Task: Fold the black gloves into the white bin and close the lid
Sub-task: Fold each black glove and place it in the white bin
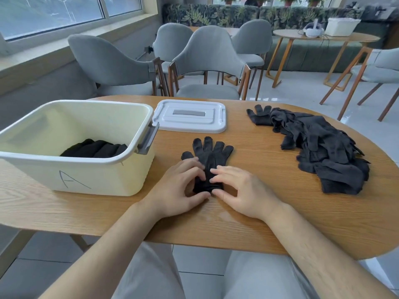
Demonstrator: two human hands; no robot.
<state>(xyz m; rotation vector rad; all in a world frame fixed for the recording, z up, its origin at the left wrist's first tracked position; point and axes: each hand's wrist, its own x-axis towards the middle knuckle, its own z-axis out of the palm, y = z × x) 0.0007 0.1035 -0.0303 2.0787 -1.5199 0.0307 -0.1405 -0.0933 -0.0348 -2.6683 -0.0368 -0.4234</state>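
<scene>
— We sit at a wooden table [280,212], with grey chairs [207,52] across from us and a window [54,11] up on the left. What lies in front of us?

— The white bin [103,178] stands open on our left, with a letter A drawn on its near wall. Its lid [190,116] lies flat on the table, just beyond the bin's right end.

— And where do we see the gloves?

— Some folded gloves [95,148] lie at the bottom of the bin. A loose pile of gloves [323,152] sprawls along the right side of the table, well apart from the bin. One black glove [210,154] lies in the middle between them, its fingers pointing away from us and its cuff towards us. We cannot tell whether a second glove lies under it.

— How do our hands sit on it?

— Both are at the cuff end. Our left hand [179,190] curls its fingers over the left side of the cuff, with the thumb at the near edge, pinching the fabric. Our right hand [241,190] does the same from the right side. The two thumbs nearly meet at the cuff's near edge.

— Is the glove off the table?

— Its finger end lies flat on the wood. The cuff bunches a little between our fingers, and we cannot tell whether it is raised
</scene>
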